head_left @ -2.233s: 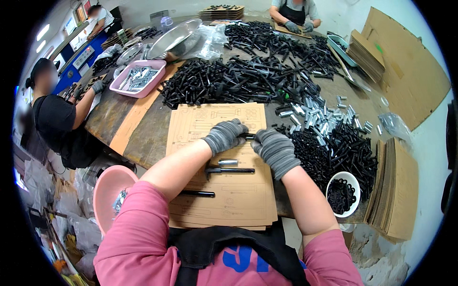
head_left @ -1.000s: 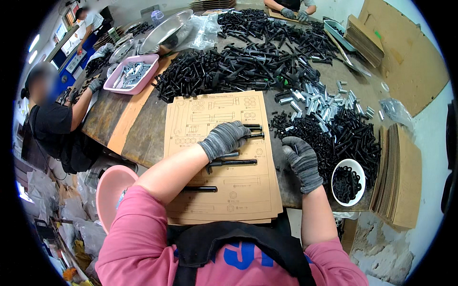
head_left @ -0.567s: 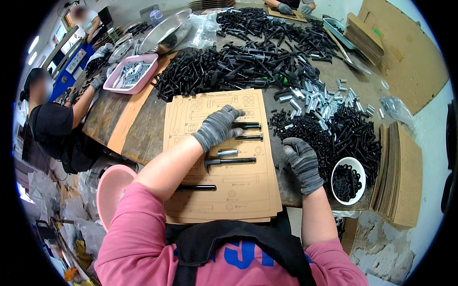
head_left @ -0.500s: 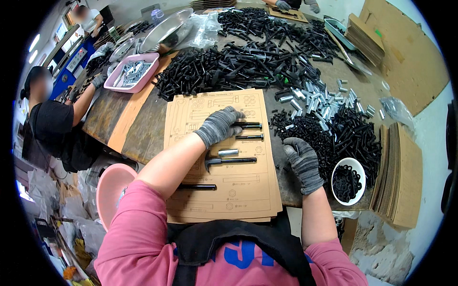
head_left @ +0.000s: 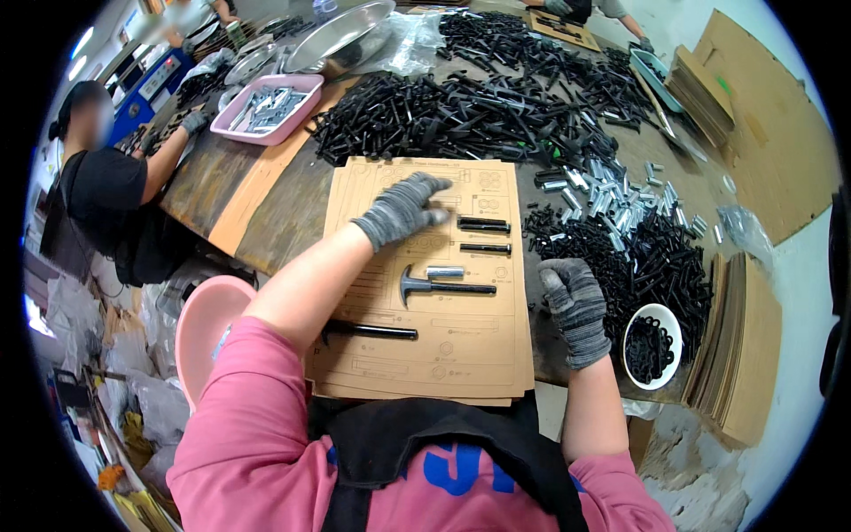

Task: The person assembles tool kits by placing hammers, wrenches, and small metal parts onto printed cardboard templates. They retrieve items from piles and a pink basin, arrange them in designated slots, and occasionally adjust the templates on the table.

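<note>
My left hand [head_left: 403, 211], in a grey knit glove, hovers over the printed cardboard sheet [head_left: 479, 341] with fingers stretched and nothing in them. Just right of its fingertips lie black bolts [head_left: 483, 225], side by side. Below them rests another black bolt [head_left: 485, 249], then a silver sleeve [head_left: 445, 272] and a black T-shaped piece [head_left: 448, 287] with a curved head. A second black bar [head_left: 377, 331] lies lower, its left end partly behind my forearm. My right hand [head_left: 574, 310], gloved too, is curled beside the sheet's right edge; what it holds, if anything, is hidden.
Black T-shaped parts [head_left: 461, 115] heap up behind the sheet. Silver sleeves [head_left: 612, 195] and small black bolts [head_left: 651, 257] pile at right, near a white bowl [head_left: 653, 383] of black pieces. Cardboard sheets [head_left: 740, 355] stand at far right. A pink tray [head_left: 306, 124] and co-worker [head_left: 111, 195] are at left.
My left hand has drawn back to the left, away from the black bolts, which now lie fully in sight. My right hand stays beside the sheet. The whole view has shifted a little.
</note>
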